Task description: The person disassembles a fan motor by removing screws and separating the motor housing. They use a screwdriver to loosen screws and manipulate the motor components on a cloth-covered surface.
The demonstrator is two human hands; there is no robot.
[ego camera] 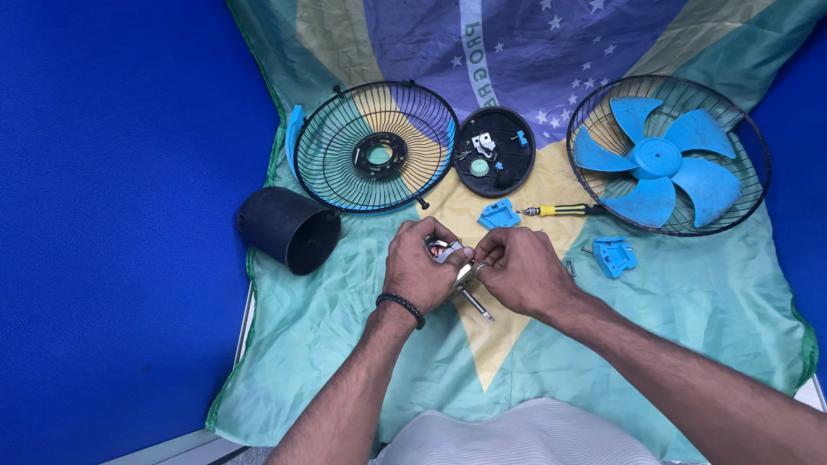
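Over flag cloth (689, 301) we're pinching small metal motor part (450, 254) with left hand (419, 269) and right hand (519, 269), shaft (475, 305) sticking down, below screwdriver (564, 209).

Small metal motor part (448, 255) with bare shaft pinched between my left hand (419, 271) and right hand (520, 269), shaft angled down-right, over flag cloth centre.

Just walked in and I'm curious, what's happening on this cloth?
A person holds a small metal motor part with both hands, left hand and right hand, over a green cloth. Around them lie an empty fan grille, a grille with blue blades, a screwdriver and a black housing.
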